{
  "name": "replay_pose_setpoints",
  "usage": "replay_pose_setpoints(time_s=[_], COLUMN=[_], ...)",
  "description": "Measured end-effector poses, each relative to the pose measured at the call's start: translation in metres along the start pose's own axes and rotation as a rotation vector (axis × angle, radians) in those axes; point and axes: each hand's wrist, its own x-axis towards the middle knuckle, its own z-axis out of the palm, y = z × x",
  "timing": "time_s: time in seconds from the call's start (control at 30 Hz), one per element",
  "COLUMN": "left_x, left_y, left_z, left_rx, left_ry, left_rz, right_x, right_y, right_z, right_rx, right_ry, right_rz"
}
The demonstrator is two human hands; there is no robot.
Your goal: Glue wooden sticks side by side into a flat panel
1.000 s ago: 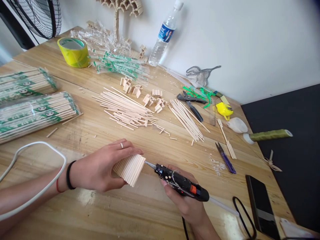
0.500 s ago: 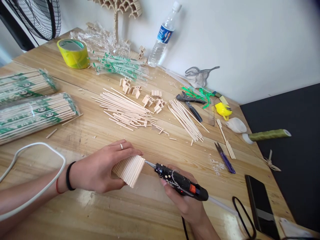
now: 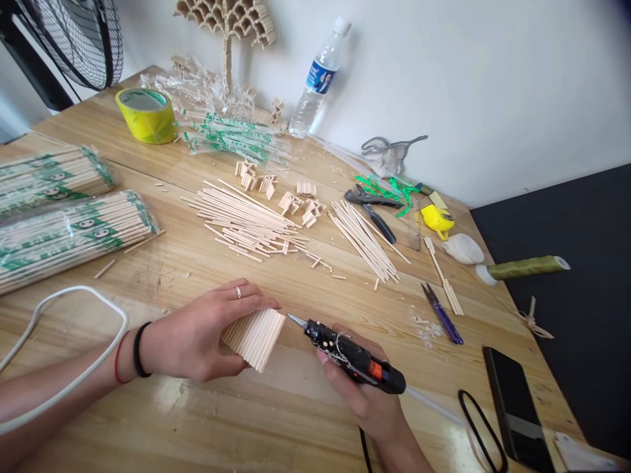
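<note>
A panel of short wooden sticks lies side by side in the grip of my left hand, thumb below and fingers above. My right hand is wrapped round a black glue gun with an orange part and a clear glue stick at its rear. The gun's nozzle points left, a small gap away from the panel's upper right corner. Beyond my hands lie loose sticks, a second bundle of sticks and small stick pieces on the wooden table.
Packed sticks and yellow tape are at left, with a white cable crossing my left forearm. A bottle stands by the wall. Pliers, purple scissors and a phone lie at right.
The glue gun's nozzle has come slightly away from the panel's corner, where it was touching or nearly touching. The camera view has shifted a little. Both hands keep their holds.
</note>
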Motion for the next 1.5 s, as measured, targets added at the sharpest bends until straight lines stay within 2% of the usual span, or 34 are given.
replay_pose_setpoints(time_s=[0.1, 0.23, 0.37, 0.43, 0.53, 0.7, 0.77, 0.9, 1.0, 1.13, 1.27, 1.4, 1.5], left_x=[0.0, 0.001, 0.0, -0.001, -0.001, -0.002, -0.003, -0.003, -0.003, -0.003, -0.002, -0.002, -0.002], left_y=[0.001, 0.001, -0.001, -0.002, -0.005, -0.004, -0.005, -0.008, -0.01, -0.011, -0.012, -0.012, -0.011], left_z=[-0.001, -0.002, -0.002, 0.0, 0.002, 0.003, 0.004, 0.006, 0.007, 0.008, 0.009, 0.009, 0.009], left_rx=[-0.013, -0.031, -0.048, -0.059, -0.064, -0.027, -0.018, -0.022, -0.012, -0.004, -0.006, -0.052, -0.086], left_ry=[-0.013, -0.027, -0.017, -0.008, -0.006, -0.002, 0.007, -0.007, 0.002, -0.001, -0.002, 0.023, 0.057], left_rz=[-0.029, -0.06, -0.108, -0.149, -0.152, -0.109, -0.093, -0.06, -0.046, -0.061, -0.08, -0.114, -0.138], right_x=[0.008, 0.016, 0.021, 0.024, 0.029, 0.049, 0.064, 0.106, 0.138, 0.164, 0.169, 0.161, 0.141], right_y=[-0.008, -0.012, -0.007, -0.005, -0.009, -0.023, -0.026, -0.028, -0.025, -0.02, -0.023, -0.035, -0.042], right_z=[-0.005, -0.012, -0.019, -0.021, -0.019, -0.009, -0.002, 0.02, 0.038, 0.057, 0.061, 0.046, 0.032], right_rx=[0.019, 0.031, 0.024, 0.022, 0.019, -0.072, -0.09, -0.118, -0.154, -0.181, -0.158, -0.065, 0.045], right_ry=[0.014, 0.193, 0.377, 0.409, 0.359, 0.095, 0.03, -0.007, 0.017, 0.022, 0.027, 0.034, 0.051], right_rz=[-0.009, 0.064, 0.194, 0.215, 0.183, 0.096, 0.064, 0.001, -0.041, -0.08, -0.081, -0.028, 0.044])
